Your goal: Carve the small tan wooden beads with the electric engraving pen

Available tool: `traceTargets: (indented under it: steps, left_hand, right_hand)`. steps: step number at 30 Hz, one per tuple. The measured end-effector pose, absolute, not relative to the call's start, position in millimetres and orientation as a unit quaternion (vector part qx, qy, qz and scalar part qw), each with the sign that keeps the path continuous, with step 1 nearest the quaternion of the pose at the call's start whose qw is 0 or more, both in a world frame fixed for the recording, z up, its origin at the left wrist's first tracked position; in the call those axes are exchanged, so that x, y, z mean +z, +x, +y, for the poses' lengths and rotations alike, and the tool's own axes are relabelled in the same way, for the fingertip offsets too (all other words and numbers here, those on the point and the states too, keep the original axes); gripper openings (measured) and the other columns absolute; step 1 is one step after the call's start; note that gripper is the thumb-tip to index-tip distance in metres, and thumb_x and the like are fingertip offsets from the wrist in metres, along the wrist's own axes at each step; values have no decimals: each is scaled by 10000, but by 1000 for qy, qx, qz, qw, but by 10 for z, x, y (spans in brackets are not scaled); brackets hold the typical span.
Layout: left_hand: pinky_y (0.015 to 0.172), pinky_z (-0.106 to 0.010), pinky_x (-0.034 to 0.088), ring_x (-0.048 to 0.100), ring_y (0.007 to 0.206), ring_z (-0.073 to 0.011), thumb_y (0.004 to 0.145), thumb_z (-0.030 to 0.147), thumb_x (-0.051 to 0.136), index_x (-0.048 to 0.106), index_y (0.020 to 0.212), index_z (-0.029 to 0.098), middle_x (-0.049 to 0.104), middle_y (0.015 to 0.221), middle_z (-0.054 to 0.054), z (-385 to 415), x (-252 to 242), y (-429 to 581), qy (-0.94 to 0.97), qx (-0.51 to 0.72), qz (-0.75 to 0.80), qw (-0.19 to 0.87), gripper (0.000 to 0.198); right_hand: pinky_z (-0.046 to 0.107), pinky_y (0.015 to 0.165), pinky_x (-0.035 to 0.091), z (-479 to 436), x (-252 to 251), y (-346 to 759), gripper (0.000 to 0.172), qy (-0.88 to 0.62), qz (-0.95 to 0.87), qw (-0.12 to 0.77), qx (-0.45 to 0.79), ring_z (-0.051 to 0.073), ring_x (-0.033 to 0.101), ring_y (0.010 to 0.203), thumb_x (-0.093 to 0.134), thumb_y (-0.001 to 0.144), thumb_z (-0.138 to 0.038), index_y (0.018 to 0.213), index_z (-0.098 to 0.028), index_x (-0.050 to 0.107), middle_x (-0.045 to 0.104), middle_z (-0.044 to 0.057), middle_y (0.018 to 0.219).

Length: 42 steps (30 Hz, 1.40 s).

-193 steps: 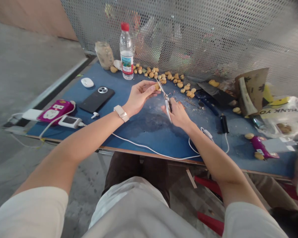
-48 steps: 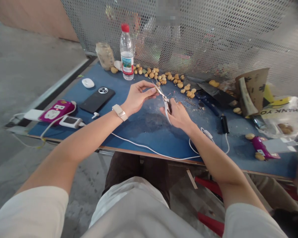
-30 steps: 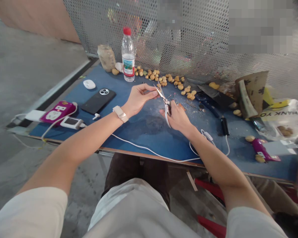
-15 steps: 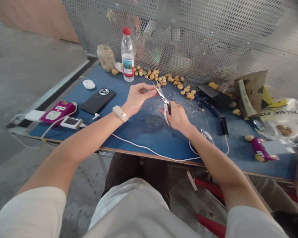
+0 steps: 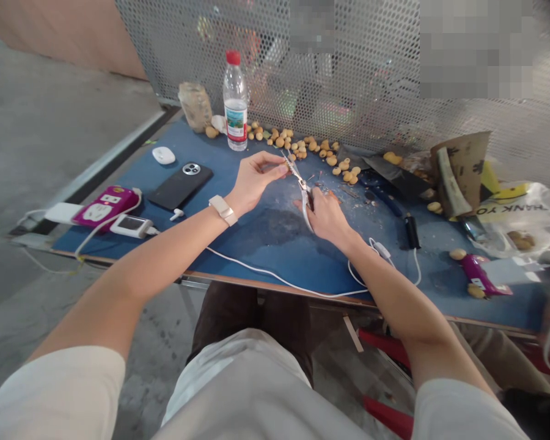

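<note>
"What's your work surface, and where do you sit?"

"You're at six o'clock at a blue-topped table [image 5: 275,269] with a wooden edge."

"What's up top?"

"A water bottle [image 5: 235,101] stands at eleven, and small round yellow fruits [image 5: 311,148] run from twelve to one."

"And the sides?"

"A black phone [image 5: 179,186] and white mouse [image 5: 164,155] lie at ten, a pink power strip [image 5: 105,206] at nine, and a plastic bag [image 5: 517,214] at three."

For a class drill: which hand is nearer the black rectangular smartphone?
Left. The left hand is beside the black rectangular smartphone, not touching; the right hand is farther, beyond the left.
</note>
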<state>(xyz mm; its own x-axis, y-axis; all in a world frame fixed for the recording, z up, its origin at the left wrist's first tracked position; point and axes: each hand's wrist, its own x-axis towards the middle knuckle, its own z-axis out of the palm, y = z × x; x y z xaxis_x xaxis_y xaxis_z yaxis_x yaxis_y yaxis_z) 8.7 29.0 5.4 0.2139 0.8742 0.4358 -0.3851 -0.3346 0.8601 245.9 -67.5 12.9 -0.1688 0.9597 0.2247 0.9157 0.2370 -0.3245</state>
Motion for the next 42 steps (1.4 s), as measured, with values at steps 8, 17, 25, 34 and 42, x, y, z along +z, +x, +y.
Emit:
traceTargets:
  steps: [8, 17, 25, 34, 42]
  left_hand:
    - [1123, -477, 682, 875, 1053, -304, 1028, 847, 980, 798, 1039, 285, 817, 898, -51, 218, 53, 18, 636, 530, 220, 516, 591]
    - [868, -408, 585, 580, 715, -214, 1161, 1036, 543, 605, 947, 290, 584, 750, 6, 188, 23, 27, 731, 515, 200, 401, 779]
    - [834, -395, 579, 660, 777, -206, 1242, 972, 433, 581, 1061, 287, 584, 851, 4, 138, 61, 37, 723, 539, 187, 391, 724]
    - [871, -401, 611, 726, 875, -238, 1201, 933, 631, 629, 1083, 279, 574, 869, -1, 62, 82, 70, 695, 516, 185, 466, 665]
    - [775, -351, 567, 604, 735, -201, 1194, 951, 615, 580, 983, 285, 542, 787, 21, 56, 126, 51, 710, 499, 192, 458, 700]
  right_hand:
    - [479, 857, 532, -678, 191, 2439, 450, -619, -753, 202, 93, 419, 776, 965, 616, 1187, -747, 1093, -314, 540, 807, 178, 980]
    - [440, 832, 504, -703, 174, 2378, 437, -579, -770, 235, 131, 350, 719, 872, 626, 1199, -696, 1019, -331, 469, 776, 127, 904]
    - [444, 800, 464, -770, 284, 2379, 513, -587, -757, 263, 116, 338, 688, 827, 664, 1142, -784, 1054, -339, 425, 711, 74, 865]
    - [450, 774, 456, -767, 256, 2411, 628, -552, -778, 269, 130, 315, 646, 782, 554, 1135, -950, 1077, -335, 440, 714, 58, 869]
    - [461, 789, 486, -738, 231, 2444, 585, -567, -777, 247, 117, 356, 711, 851, 606, 1123, -893, 1093, -330, 451, 736, 88, 893]
